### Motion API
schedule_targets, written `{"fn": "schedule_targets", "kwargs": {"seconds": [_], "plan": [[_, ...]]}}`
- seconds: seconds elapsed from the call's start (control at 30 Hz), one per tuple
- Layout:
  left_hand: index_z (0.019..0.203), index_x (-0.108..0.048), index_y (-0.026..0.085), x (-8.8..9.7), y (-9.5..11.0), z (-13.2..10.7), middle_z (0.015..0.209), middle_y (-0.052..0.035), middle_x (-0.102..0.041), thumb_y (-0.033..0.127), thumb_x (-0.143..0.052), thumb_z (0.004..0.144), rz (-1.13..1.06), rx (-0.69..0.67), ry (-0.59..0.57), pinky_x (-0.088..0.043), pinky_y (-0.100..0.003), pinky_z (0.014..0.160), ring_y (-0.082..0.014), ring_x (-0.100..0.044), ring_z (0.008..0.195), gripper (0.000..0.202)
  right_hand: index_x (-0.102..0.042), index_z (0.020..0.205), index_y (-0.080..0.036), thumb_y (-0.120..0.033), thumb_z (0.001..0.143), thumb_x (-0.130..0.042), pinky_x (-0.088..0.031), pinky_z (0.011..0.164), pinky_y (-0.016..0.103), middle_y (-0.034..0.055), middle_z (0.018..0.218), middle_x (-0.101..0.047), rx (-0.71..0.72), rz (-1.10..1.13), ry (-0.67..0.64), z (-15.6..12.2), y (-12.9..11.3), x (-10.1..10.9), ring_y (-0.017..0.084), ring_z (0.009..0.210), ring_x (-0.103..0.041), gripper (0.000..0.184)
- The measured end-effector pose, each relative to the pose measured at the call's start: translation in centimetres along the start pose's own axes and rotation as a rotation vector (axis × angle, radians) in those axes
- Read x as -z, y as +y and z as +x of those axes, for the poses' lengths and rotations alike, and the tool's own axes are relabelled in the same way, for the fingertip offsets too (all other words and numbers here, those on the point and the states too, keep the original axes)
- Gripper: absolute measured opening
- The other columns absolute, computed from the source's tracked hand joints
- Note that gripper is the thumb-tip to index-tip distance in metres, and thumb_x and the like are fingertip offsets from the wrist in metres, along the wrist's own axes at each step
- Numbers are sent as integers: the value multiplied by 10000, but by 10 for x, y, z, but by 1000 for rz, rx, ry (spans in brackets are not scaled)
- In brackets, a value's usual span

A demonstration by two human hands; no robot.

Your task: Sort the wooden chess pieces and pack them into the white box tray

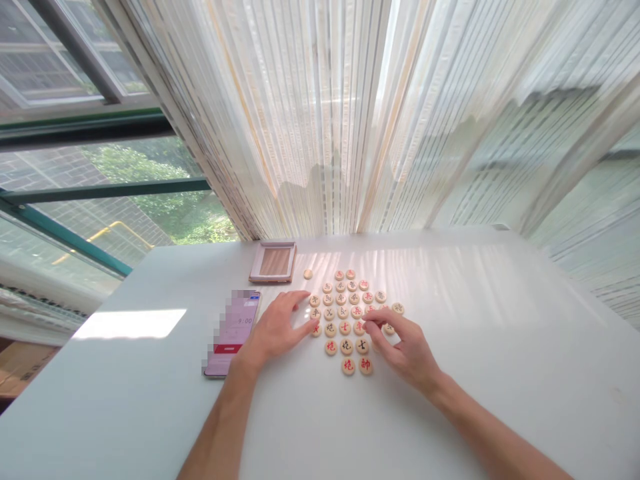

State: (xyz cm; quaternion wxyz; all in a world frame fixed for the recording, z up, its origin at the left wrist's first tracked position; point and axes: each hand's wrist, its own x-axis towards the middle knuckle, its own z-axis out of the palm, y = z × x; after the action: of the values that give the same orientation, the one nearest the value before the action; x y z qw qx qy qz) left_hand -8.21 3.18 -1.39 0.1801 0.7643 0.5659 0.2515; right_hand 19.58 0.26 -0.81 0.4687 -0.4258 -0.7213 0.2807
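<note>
Standing wide beside likely light, stiff discs (343, 312) best pinched edgewise, left hand (277, 325) faces narrow right hand (407, 347), hold unclear.

The left hand (277, 327) and right hand (404, 343) are bare, with slender fingers (299, 297); behind the wrists (249, 360), both forearms (227, 413) are uncovered too, slim and smoothly tapering.

Round pale pieces (343, 312) with red or black characters lie grouped on the white table (500, 407). The left hand (277, 327), fingers parted, borders the group toward the table's left edge; the right hand (406, 347) curls over its opposite side. A phone (239, 330) lies left of the left hand, a shallow box (273, 277) near the far edge.
</note>
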Motion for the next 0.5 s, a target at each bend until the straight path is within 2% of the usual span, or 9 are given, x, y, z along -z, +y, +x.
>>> {"fn": "schedule_targets", "kwargs": {"seconds": [0.13,0.23,0.5], "plan": [[1244,-585,254,-5,0,2,1097,-67,-657,436,-632,902,32,27,42,-536,-400,866,-234,-638,935,391,-678,985,-227,-225,952,-572,-558,685,301,28,833,-719,-2,10,-1,0,0,-1,170,722,-657,111],[1232,-588,248,-8,-2,3,1052,-60,-655,437,-645,889,45,29,57,-534,-393,843,-235,-634,921,395,-679,982,-226,-239,955,-570,-562,682,304,32,829,-719,-5,11,-3,0,-1,-1,175,722,-659,112],[1243,-582,239,-9,-3,2,1091,-67,-665,422,-625,907,31,10,77,-538,-392,848,-230,-640,907,385,-683,969,-226,-259,955,-570,-571,671,300,31,825,-724,-4,0,6,1,-2,0,174,710,-664,118]]}}
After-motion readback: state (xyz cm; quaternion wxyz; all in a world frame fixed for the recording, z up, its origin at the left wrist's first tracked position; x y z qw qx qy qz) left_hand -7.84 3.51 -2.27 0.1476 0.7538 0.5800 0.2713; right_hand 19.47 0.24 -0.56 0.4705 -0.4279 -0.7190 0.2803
